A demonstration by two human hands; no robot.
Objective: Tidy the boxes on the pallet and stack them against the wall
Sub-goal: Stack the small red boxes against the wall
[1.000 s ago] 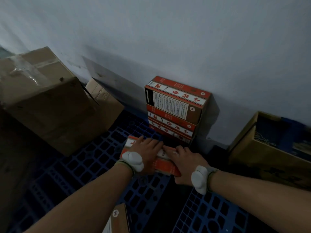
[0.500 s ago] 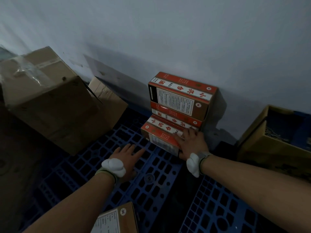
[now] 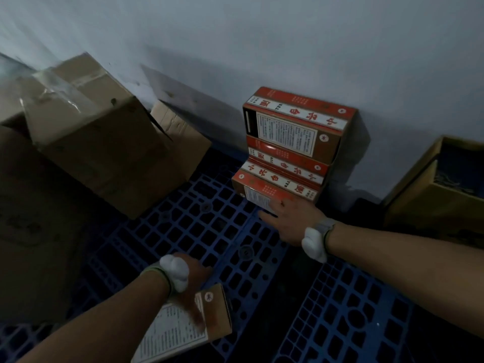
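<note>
1. The stack of red-and-brown printed cartons (image 3: pixel 296 142) stands on the blue plastic grid pallet (image 3: pixel 209 231) against the wall (image 3: pixel 288 48); its white bands carry red Chinese characters, too blurred to read.
2. The right hand (image 3: pixel 293 221) presses flat, fingers spread, on the stack's lowest carton (image 3: pixel 272 189).
3. The left hand (image 3: pixel 193 281), blurred, reaches down onto a loose brown carton with a white text label (image 3: pixel 180 334), nearer than the stack; I cannot tell its grip.

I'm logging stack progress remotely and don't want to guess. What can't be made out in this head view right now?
- Left hand: motion-blurred over the near box; grip unclear.
- Near box: its lower end is cut off by the bottom edge.
- Front red box: lower right corner hidden by the right hand.
- Red stack: box count unclear; the fronts overlap.
- Open carton: cut off by the right edge, contents too dark.
</note>
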